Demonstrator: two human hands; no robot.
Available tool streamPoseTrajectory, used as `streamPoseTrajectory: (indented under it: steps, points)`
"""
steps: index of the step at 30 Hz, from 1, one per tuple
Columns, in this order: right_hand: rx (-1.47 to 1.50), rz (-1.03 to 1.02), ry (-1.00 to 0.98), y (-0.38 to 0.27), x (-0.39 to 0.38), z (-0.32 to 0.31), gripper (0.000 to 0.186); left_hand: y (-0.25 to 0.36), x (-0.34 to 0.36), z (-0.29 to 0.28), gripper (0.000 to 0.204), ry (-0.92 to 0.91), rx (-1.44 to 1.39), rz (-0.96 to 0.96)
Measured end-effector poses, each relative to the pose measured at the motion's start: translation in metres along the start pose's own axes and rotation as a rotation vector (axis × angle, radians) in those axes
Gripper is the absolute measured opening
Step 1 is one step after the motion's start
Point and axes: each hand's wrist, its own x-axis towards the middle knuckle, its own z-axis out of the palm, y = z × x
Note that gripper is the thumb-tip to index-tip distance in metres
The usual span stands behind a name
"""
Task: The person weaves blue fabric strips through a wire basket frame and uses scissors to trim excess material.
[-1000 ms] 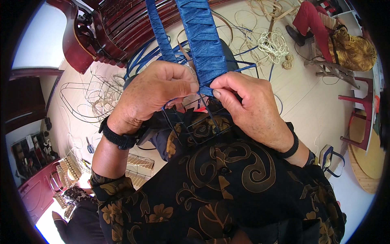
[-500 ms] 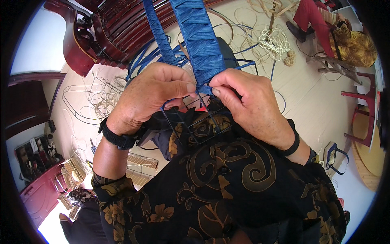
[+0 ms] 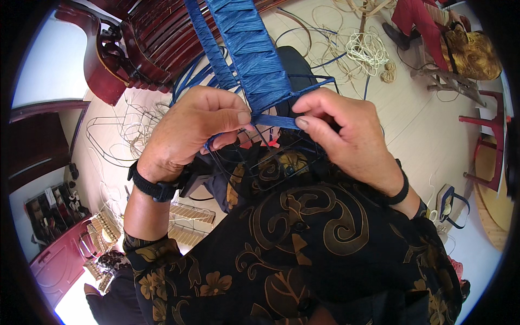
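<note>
A broad, flat band wrapped in crisscrossed blue strip (image 3: 252, 59) rises from a wire frame (image 3: 314, 85) over my lap, with a narrower blue band (image 3: 208, 43) at its left. At the band's lower end, my left hand (image 3: 195, 124) is closed, thumb and finger pinching the blue work. My right hand (image 3: 349, 138) pinches a short stretch of loose flat blue strip (image 3: 273, 121), drawn out sideways between both hands. Part of what my left fingers grip is hidden behind them. The lower frame's dark wires lie against my patterned shirt.
A dark red wooden bench (image 3: 105, 65) is at upper left. Tangled cords (image 3: 365, 51) lie on the floor. A person in red trousers (image 3: 420, 32) sits upper right, near a red stool (image 3: 487, 135). A person in dark clothing (image 3: 108, 298) is lower left. A sandal (image 3: 449, 206) lies at right.
My right hand has moved to the right, lengthening the stretch of strip between my hands. The blue band and my left hand have shifted slightly left in view.
</note>
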Motion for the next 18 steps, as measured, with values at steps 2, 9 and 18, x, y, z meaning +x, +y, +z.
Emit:
streamPoseTrajectory:
  steps: [2, 9, 18]
  points:
    - [-0.012, 0.052, -0.034, 0.003, -0.006, -0.013, 0.01, 0.0, -0.003, 0.002, 0.018, 0.024, -0.007, -0.007]
    - [0.066, 0.204, -0.042, 0.029, -0.029, -0.041, 0.014, -0.005, -0.004, 0.003, 0.014, 0.05, -0.054, -0.018]
    - [0.144, 0.344, 0.106, 0.101, -0.063, -0.153, 0.018, -0.011, -0.011, 0.002, 0.021, 0.151, -0.009, 0.015]
